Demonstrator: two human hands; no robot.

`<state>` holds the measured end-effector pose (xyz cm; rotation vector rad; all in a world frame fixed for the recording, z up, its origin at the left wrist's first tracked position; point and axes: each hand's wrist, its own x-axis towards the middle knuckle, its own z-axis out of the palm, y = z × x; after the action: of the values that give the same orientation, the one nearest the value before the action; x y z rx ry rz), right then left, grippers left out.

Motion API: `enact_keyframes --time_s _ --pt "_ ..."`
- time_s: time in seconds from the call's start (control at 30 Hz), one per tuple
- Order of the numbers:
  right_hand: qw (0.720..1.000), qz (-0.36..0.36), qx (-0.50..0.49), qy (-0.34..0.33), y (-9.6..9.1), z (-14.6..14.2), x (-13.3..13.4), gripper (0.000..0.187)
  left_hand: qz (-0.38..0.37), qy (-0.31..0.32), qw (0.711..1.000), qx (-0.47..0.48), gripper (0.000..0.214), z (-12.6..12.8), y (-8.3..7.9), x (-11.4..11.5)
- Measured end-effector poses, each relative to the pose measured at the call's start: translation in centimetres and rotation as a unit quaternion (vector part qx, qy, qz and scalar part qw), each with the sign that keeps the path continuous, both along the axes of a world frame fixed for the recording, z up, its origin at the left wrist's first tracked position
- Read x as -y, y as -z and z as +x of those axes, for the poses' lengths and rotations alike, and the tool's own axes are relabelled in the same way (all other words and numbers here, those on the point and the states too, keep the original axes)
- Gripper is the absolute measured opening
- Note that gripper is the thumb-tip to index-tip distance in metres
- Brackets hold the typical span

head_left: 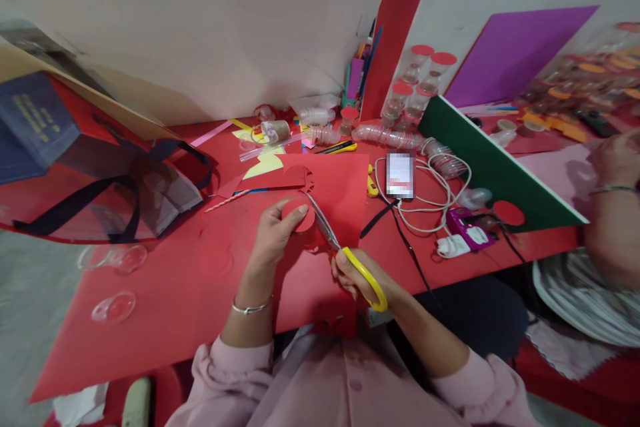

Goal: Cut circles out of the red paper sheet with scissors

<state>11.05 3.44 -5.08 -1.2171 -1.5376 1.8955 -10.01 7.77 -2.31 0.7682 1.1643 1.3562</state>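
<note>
Between the thumb and fingers of my left hand (274, 235) is a red paper circle (301, 219). My right hand (361, 273) grips scissors (367, 278) by their yellow handles, and the metal blades point up and left, beside the circle's right edge. Curled red paper scraps (309, 179) lie just beyond the blades. Under both hands spreads a sheet of red paper (345, 180) on the red table (185, 320). Whether the blades touch the paper circle I cannot tell.
A large bag (165, 213) stands at the left. Clear plastic cups (115, 307) lie on the table's left side. A phone (400, 175), a white cable and a purple power adapter (470, 230) are at the right, before a green board (490, 167). Another person's arm (613, 227) shows far right.
</note>
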Motion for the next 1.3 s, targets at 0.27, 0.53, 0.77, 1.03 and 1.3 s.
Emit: enact_keyframes --time_s 0.27,0.53,0.77,1.03,1.3 --pt "1.0 0.025 -0.004 -0.016 0.0 0.7 -0.1 0.073 -0.005 0.01 1.0 -0.012 0.034 0.1 -0.8 0.0" --pt "0.998 0.052 0.006 -0.029 -0.4 1.3 -0.2 0.072 -0.006 0.026 1.0 -0.014 0.032 -0.2 -0.4 0.1" --pt "0.999 0.042 -0.003 -0.001 0.4 0.9 0.3 0.069 -0.035 -0.001 0.999 -0.014 0.04 0.3 -0.4 0.0" --pt "0.997 0.063 -0.019 0.043 2.0 -0.5 0.6 0.064 0.011 -0.136 0.99 0.042 0.047 0.5 -0.5 -0.3" --pt "0.996 0.077 -0.02 0.037 1.8 -1.7 0.5 0.065 -0.024 -0.03 0.998 0.049 0.048 0.8 -1.0 0.1"
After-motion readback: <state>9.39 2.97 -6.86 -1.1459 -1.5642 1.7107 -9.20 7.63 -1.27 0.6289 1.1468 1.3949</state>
